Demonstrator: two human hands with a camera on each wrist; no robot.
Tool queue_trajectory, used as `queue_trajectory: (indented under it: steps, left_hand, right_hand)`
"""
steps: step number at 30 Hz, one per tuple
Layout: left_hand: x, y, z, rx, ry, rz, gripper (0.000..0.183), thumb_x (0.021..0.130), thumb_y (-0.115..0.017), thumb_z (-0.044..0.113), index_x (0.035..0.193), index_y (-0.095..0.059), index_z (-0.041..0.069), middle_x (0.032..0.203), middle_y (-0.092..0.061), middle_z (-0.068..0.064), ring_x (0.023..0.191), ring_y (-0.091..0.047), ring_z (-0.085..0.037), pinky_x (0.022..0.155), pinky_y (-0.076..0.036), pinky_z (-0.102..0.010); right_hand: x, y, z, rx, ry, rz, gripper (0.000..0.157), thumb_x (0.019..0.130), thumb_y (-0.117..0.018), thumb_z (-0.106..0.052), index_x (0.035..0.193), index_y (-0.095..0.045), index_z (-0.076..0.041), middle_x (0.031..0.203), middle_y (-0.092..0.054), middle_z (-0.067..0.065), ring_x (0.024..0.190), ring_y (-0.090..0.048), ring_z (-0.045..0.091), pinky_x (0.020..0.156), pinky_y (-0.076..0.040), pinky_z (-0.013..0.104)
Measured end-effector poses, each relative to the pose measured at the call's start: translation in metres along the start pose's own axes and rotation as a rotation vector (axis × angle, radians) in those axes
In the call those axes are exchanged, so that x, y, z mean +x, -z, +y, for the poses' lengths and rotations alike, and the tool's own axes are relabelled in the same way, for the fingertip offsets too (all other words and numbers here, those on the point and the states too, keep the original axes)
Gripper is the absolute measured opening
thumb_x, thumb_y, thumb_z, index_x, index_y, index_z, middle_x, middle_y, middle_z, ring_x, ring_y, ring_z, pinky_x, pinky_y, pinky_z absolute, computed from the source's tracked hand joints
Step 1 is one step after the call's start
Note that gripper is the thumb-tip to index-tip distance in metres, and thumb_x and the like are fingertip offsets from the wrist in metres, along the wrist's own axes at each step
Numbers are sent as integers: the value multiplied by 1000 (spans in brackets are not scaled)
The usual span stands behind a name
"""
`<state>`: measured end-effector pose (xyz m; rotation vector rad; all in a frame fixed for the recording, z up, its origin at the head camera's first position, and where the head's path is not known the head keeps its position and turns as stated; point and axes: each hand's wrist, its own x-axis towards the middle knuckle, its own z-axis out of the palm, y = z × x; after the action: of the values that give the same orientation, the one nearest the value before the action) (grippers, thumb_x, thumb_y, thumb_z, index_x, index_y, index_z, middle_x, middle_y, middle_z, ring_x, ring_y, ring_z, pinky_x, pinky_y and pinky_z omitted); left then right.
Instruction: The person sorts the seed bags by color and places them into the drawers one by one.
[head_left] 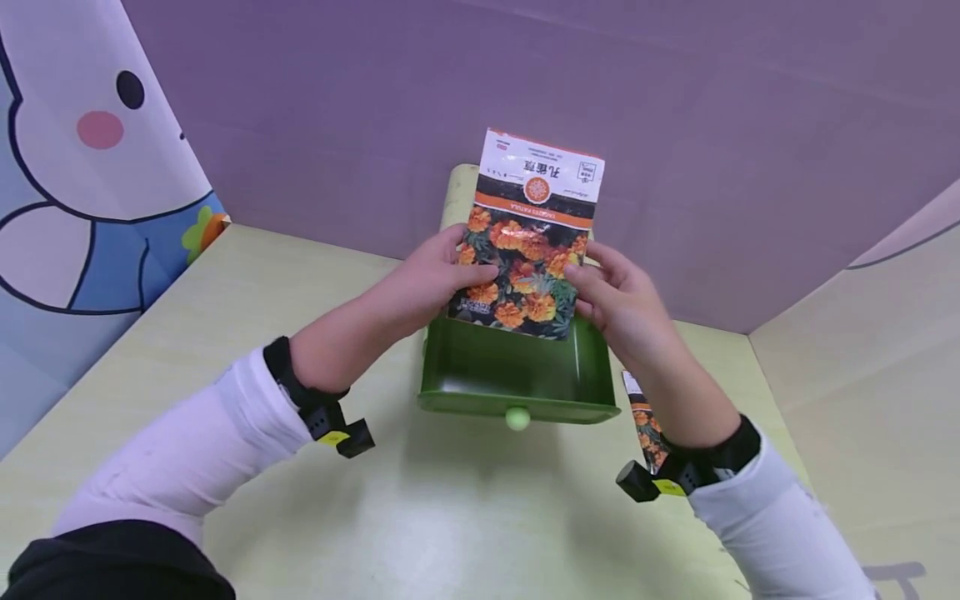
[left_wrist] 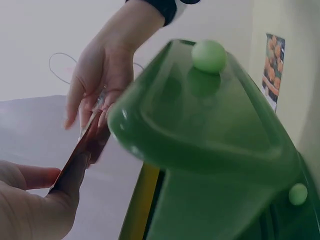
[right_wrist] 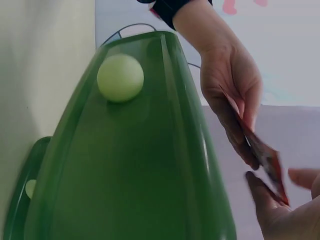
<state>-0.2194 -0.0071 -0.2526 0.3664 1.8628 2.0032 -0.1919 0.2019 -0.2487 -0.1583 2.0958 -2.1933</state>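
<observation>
A marigold seed packet (head_left: 528, 242), white at the top with orange flowers below, is held up at its two side edges. My left hand (head_left: 427, 275) pinches one edge, thumb on the printed face and fingers behind. At the opposite edge, my right hand (head_left: 622, 300) holds the packet with fingers behind it and the thumb over the front; in the left wrist view that thumb stands a little off the face. Under the packet is a pulled-out green drawer (head_left: 517, 408) with a pale green round knob (head_left: 517, 418). The drawer's back part is hidden by the packet.
A second marigold packet (head_left: 647, 425) lies on the pale table (head_left: 465, 517), partly behind the right forearm. Behind the held packet shows the cream top of the drawer unit (head_left: 459, 196). Another green drawer front with a knob (left_wrist: 298, 194) sits lower down. A purple backdrop (head_left: 675, 125) rises behind.
</observation>
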Motion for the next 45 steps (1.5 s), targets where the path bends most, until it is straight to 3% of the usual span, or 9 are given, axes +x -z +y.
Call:
queue_trajectory:
  steps: [3,9,16,21,24,28,32,39,45]
  left_hand:
    - [0,-5,2,-20,9,-14,48,96,-46,3,139,-26,8,130,-51,-20,108,-56,-32,96,-46,-48]
    - [-2,-9,3,-31,18,-29,50,96,-46,3,140,-24,8,131,-49,-20,110,-55,-32,96,-46,-49]
    - [-1,-8,0,-39,11,-41,49,96,-46,3,140,-25,8,132,-49,-20,111,-54,-33,96,-46,-50]
    - [0,-6,-4,3,-3,-24,51,95,-48,5,142,-28,9,129,-52,-23,107,-57,-33,94,-47,-50]
    - [-2,-1,-7,8,-25,-22,50,95,-49,5,142,-32,10,130,-52,-24,105,-58,-31,92,-49,-45]
    - [-8,11,-11,-80,-78,-41,47,95,-47,2,140,-36,8,134,-49,-25,109,-57,-30,88,-53,-33]
    - [-21,26,-17,-113,-184,16,44,95,-49,3,137,-38,4,135,-49,-25,113,-55,-28,86,-53,-24]
    - [-56,40,-51,186,-428,234,48,94,-52,9,137,-36,-1,141,-42,-19,128,-39,-21,107,-35,-41]
    - [-74,36,-79,330,-399,250,63,92,-57,12,144,-24,4,151,-26,-12,137,-22,-18,113,-21,-45]
  right_hand:
    - [-1,0,-1,17,24,56,61,88,-61,-13,140,-33,3,92,-67,-4,77,-62,5,59,-52,11]
    - [0,3,0,36,26,94,54,88,-62,-10,135,-40,5,84,-72,-7,74,-65,7,57,-53,13]
    - [0,3,0,59,20,105,53,87,-62,-10,134,-43,5,84,-73,-6,73,-65,7,53,-50,12]
    - [1,8,2,61,34,95,54,87,-62,-10,134,-41,6,87,-72,-5,77,-66,9,61,-55,15]
    - [0,15,4,77,39,90,55,88,-62,-11,135,-40,6,91,-72,-3,81,-67,10,65,-57,17]
    - [-5,27,6,111,38,71,56,88,-61,-11,136,-38,8,95,-71,-2,81,-67,11,65,-57,17]
    - [-14,37,7,183,-2,21,61,88,-62,-10,137,-32,11,92,-71,1,75,-66,9,60,-56,16]
    - [-39,47,14,237,-100,-95,65,93,-54,-9,142,-16,12,91,-73,2,74,-67,10,63,-57,17]
    - [-60,46,23,151,-209,-129,64,96,-50,-16,142,-15,11,92,-73,-1,80,-68,12,68,-58,21]
